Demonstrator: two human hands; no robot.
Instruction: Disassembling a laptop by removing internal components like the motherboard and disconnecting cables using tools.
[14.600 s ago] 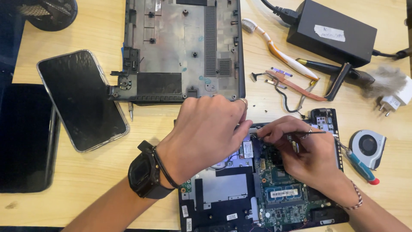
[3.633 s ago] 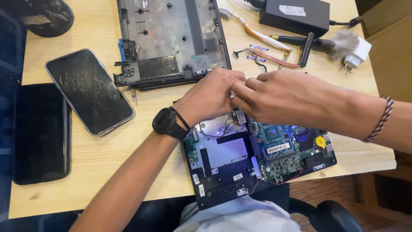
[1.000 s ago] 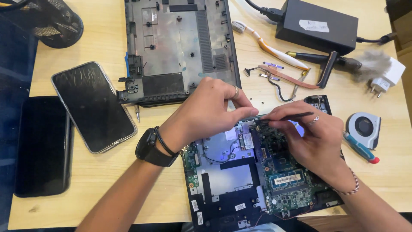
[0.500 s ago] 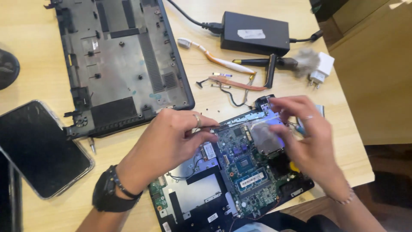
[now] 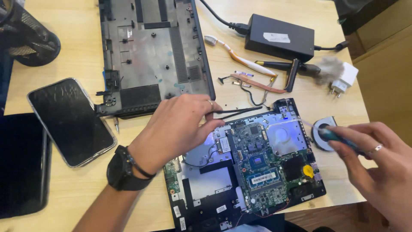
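An opened laptop (image 5: pixel 214 189) lies at the table's near edge with its green motherboard (image 5: pixel 262 167) bare. My left hand (image 5: pixel 180 129), with a ring and a black wristwatch, rests on the board's upper left corner. Its fingertips grip black tweezers (image 5: pixel 240 112) that point right along the laptop's far edge. My right hand (image 5: pixel 377 167) hovers off the laptop's right side, holding a teal-handled screwdriver (image 5: pixel 337 136). The blurred tip of the screwdriver points left over a loose round fan (image 5: pixel 319 141).
The laptop's removed bottom cover (image 5: pixel 150 56) lies behind. On the left are a phone (image 5: pixel 71 120), a dark tablet (image 5: pixel 19 165) and a mesh cup (image 5: pixel 28 38). At the back right are a power adapter (image 5: pixel 279 36), a toothbrush (image 5: pixel 240 55), a copper heat pipe (image 5: pixel 257 83), a brush (image 5: pixel 315 68) and a white plug (image 5: pixel 343 79).
My right hand has left the motherboard and moved right, now with the screwdriver in it. The tweezers have passed from my right hand to my left.
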